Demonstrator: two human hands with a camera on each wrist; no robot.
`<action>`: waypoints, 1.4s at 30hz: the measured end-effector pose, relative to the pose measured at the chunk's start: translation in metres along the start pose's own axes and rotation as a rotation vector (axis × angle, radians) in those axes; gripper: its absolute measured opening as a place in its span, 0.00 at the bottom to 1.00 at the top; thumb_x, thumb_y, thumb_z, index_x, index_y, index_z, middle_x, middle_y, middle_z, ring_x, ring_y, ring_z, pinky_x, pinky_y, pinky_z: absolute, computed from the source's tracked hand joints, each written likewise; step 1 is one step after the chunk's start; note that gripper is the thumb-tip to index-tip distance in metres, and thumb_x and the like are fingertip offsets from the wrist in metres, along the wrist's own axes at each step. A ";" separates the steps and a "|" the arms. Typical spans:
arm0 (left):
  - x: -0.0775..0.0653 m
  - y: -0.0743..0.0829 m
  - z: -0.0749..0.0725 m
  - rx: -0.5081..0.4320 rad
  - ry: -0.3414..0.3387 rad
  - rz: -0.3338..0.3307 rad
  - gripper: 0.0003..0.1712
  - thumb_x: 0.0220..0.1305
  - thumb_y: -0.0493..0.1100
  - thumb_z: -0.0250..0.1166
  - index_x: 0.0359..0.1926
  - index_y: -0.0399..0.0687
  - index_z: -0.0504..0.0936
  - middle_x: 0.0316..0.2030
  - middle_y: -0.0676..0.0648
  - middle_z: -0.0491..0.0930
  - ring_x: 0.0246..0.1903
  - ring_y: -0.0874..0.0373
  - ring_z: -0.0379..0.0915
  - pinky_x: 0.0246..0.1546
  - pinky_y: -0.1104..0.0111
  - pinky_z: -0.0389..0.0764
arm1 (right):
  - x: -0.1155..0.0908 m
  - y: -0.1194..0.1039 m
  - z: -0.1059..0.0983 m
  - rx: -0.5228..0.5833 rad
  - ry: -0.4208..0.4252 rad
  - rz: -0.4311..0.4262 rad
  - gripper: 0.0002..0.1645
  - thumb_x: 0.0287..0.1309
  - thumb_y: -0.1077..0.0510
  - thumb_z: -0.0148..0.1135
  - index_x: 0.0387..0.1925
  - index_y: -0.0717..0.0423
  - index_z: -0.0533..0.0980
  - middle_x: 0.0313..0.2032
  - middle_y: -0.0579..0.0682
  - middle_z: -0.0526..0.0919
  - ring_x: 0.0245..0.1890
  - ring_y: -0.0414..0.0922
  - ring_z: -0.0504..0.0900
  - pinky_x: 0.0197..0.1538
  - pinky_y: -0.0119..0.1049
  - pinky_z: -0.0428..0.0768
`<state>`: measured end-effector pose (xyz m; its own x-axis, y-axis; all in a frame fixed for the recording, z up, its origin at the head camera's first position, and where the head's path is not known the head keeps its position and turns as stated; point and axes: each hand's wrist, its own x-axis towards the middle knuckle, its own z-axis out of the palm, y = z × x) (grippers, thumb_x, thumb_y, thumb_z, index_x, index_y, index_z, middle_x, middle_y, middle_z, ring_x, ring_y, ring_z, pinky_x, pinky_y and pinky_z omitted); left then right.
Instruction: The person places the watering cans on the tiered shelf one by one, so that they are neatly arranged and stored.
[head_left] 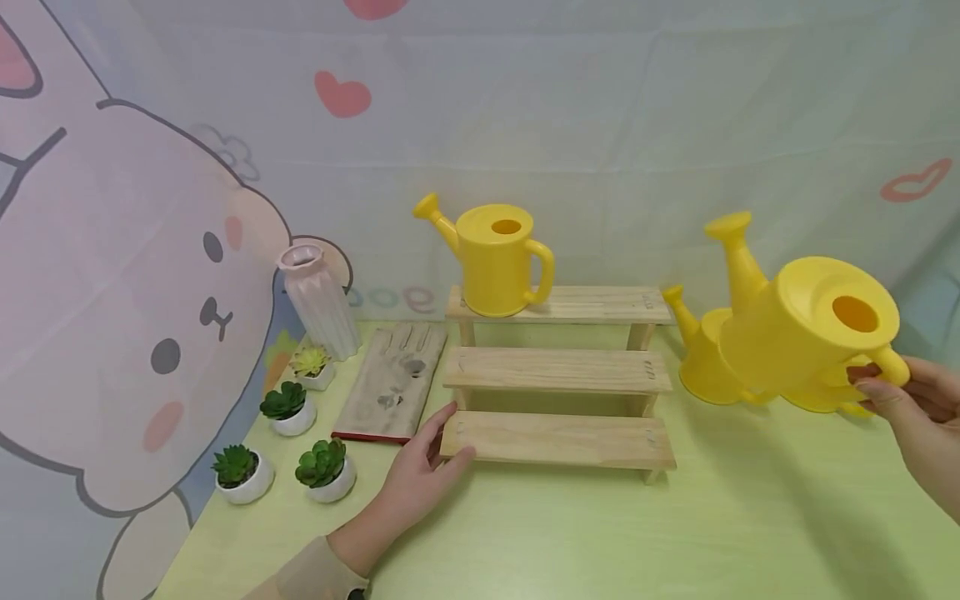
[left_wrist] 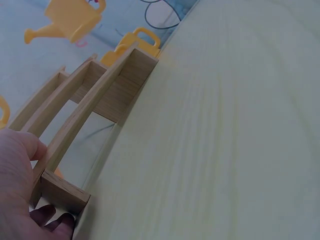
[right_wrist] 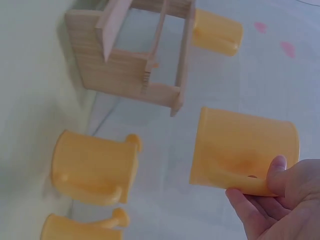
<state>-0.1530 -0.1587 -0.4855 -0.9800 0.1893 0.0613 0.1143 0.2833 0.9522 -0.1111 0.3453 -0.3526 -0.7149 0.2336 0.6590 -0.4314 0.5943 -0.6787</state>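
Smooth, softly shiny plastic in the held watering can point(head_left: 795, 325); matt, bare-looking wood with visible grain in the tiered stand point(head_left: 558, 368); smooth, low-sheen and faintly grained across the surface point(head_left: 525, 533); towards its left edge, glossy white pots point(head_left: 259, 485) and waxy-looking succulents point(head_left: 321, 462); at the far left corner, a satiny fluted vase point(head_left: 322, 304); past the far edge, creased matt cloth in the backdrop point(head_left: 600, 125)
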 end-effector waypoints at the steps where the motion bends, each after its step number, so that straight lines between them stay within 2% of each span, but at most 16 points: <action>1: 0.000 0.000 0.000 -0.002 0.000 0.000 0.43 0.67 0.52 0.71 0.78 0.62 0.61 0.74 0.48 0.68 0.76 0.53 0.60 0.76 0.49 0.63 | 0.004 -0.002 0.001 0.015 -0.013 0.000 0.30 0.63 0.77 0.59 0.42 0.34 0.79 0.38 0.16 0.83 0.34 0.15 0.82 0.38 0.09 0.77; 6: 0.000 -0.001 0.000 0.006 0.001 -0.002 0.43 0.67 0.53 0.70 0.78 0.63 0.61 0.75 0.49 0.65 0.77 0.51 0.58 0.76 0.48 0.63 | 0.020 -0.014 0.010 0.070 -0.100 0.024 0.24 0.65 0.75 0.58 0.46 0.41 0.81 0.40 0.19 0.84 0.37 0.17 0.83 0.39 0.11 0.79; 8: 0.000 -0.001 0.001 0.009 0.000 -0.004 0.43 0.67 0.54 0.70 0.78 0.64 0.61 0.76 0.49 0.64 0.78 0.51 0.56 0.76 0.47 0.62 | 0.025 -0.020 0.016 0.029 -0.125 0.059 0.17 0.67 0.70 0.61 0.48 0.48 0.82 0.39 0.16 0.83 0.37 0.16 0.83 0.39 0.11 0.79; 10: 0.000 -0.001 0.001 0.005 -0.005 -0.006 0.43 0.67 0.54 0.70 0.78 0.65 0.61 0.76 0.49 0.64 0.78 0.51 0.56 0.76 0.47 0.62 | 0.029 -0.027 0.021 -0.076 -0.146 0.104 0.13 0.69 0.62 0.63 0.52 0.55 0.83 0.37 0.11 0.80 0.35 0.12 0.80 0.37 0.10 0.77; 12: -0.001 0.000 0.001 0.002 -0.007 -0.008 0.43 0.67 0.54 0.70 0.78 0.66 0.61 0.77 0.49 0.63 0.78 0.51 0.55 0.76 0.48 0.62 | 0.035 -0.035 0.027 -0.189 -0.164 0.131 0.19 0.69 0.54 0.65 0.55 0.60 0.83 0.34 0.05 0.76 0.32 0.09 0.76 0.32 0.10 0.76; 14: -0.001 0.000 0.001 -0.004 -0.007 -0.007 0.43 0.67 0.54 0.70 0.78 0.65 0.61 0.77 0.49 0.63 0.78 0.51 0.55 0.76 0.48 0.61 | 0.041 -0.042 0.033 -0.286 -0.184 0.134 0.24 0.67 0.46 0.66 0.56 0.58 0.83 0.31 0.01 0.72 0.29 0.06 0.73 0.27 0.13 0.73; 16: -0.001 0.000 0.001 0.004 -0.001 -0.007 0.43 0.67 0.55 0.70 0.78 0.66 0.61 0.77 0.49 0.62 0.79 0.51 0.54 0.76 0.47 0.61 | 0.047 -0.047 0.042 -0.331 -0.199 0.119 0.24 0.67 0.42 0.66 0.55 0.54 0.85 0.29 0.00 0.71 0.27 0.05 0.71 0.23 0.19 0.70; 22: -0.001 -0.001 0.000 0.008 -0.002 -0.007 0.43 0.67 0.55 0.70 0.78 0.66 0.61 0.77 0.49 0.63 0.78 0.52 0.55 0.76 0.48 0.62 | 0.065 -0.054 0.068 -0.219 -0.290 0.173 0.29 0.66 0.39 0.65 0.58 0.54 0.83 0.31 0.06 0.77 0.28 0.13 0.80 0.30 0.16 0.80; 25: -0.001 0.000 0.001 -0.006 -0.002 0.000 0.43 0.67 0.53 0.70 0.78 0.62 0.60 0.76 0.48 0.65 0.78 0.52 0.57 0.76 0.49 0.62 | 0.073 -0.058 0.077 -0.233 -0.334 0.181 0.33 0.64 0.35 0.64 0.59 0.54 0.82 0.38 0.29 0.90 0.28 0.14 0.79 0.30 0.18 0.81; 28: -0.001 0.000 0.001 -0.007 -0.004 0.001 0.43 0.67 0.53 0.70 0.78 0.61 0.60 0.76 0.48 0.65 0.78 0.52 0.57 0.76 0.50 0.62 | 0.081 -0.061 0.085 -0.293 -0.358 0.162 0.36 0.64 0.31 0.62 0.59 0.52 0.82 0.46 0.53 0.91 0.26 0.12 0.76 0.29 0.18 0.79; 29: -0.001 0.000 0.001 -0.005 -0.005 0.003 0.43 0.67 0.53 0.70 0.78 0.61 0.60 0.76 0.48 0.65 0.77 0.52 0.57 0.76 0.50 0.62 | 0.083 -0.061 0.088 -0.309 -0.367 0.156 0.36 0.64 0.30 0.61 0.60 0.52 0.82 0.48 0.58 0.90 0.26 0.11 0.75 0.29 0.19 0.79; 31: -0.001 0.000 0.000 0.000 -0.008 0.005 0.44 0.67 0.53 0.70 0.78 0.60 0.60 0.75 0.48 0.66 0.77 0.53 0.58 0.76 0.51 0.63 | 0.087 -0.062 0.092 -0.333 -0.382 0.153 0.37 0.65 0.29 0.59 0.60 0.52 0.81 0.48 0.58 0.90 0.26 0.12 0.74 0.29 0.20 0.78; 33: 0.000 -0.001 0.000 0.010 -0.008 0.010 0.44 0.67 0.54 0.70 0.78 0.60 0.60 0.76 0.48 0.65 0.77 0.53 0.58 0.75 0.51 0.63 | 0.090 -0.062 0.096 -0.352 -0.391 0.150 0.37 0.65 0.29 0.58 0.60 0.51 0.81 0.47 0.57 0.90 0.27 0.18 0.79 0.28 0.22 0.79; 36: 0.000 -0.001 0.000 0.008 -0.009 0.002 0.44 0.67 0.55 0.70 0.78 0.62 0.60 0.76 0.49 0.64 0.78 0.53 0.57 0.75 0.51 0.63 | 0.092 -0.060 0.102 -0.356 -0.405 0.147 0.35 0.66 0.31 0.58 0.59 0.52 0.81 0.48 0.57 0.90 0.34 0.36 0.89 0.29 0.23 0.79; 39: 0.000 -0.001 0.000 0.001 -0.009 -0.005 0.43 0.67 0.56 0.70 0.78 0.64 0.61 0.77 0.50 0.62 0.78 0.54 0.55 0.76 0.51 0.63 | 0.094 -0.059 0.107 -0.349 -0.419 0.153 0.35 0.67 0.31 0.58 0.59 0.52 0.81 0.51 0.58 0.89 0.42 0.53 0.91 0.30 0.23 0.80; 42: 0.000 0.000 0.000 -0.011 -0.006 -0.013 0.43 0.66 0.55 0.71 0.77 0.65 0.61 0.76 0.51 0.63 0.78 0.55 0.56 0.76 0.52 0.63 | 0.096 -0.058 0.111 -0.339 -0.438 0.168 0.38 0.66 0.29 0.56 0.60 0.53 0.80 0.52 0.58 0.88 0.45 0.55 0.91 0.31 0.24 0.82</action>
<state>-0.1529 -0.1592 -0.4858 -0.9803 0.1916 0.0472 0.0998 0.2750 0.9563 -0.2160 0.2473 -0.2858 -0.9506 0.0485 0.3065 -0.1436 0.8069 -0.5730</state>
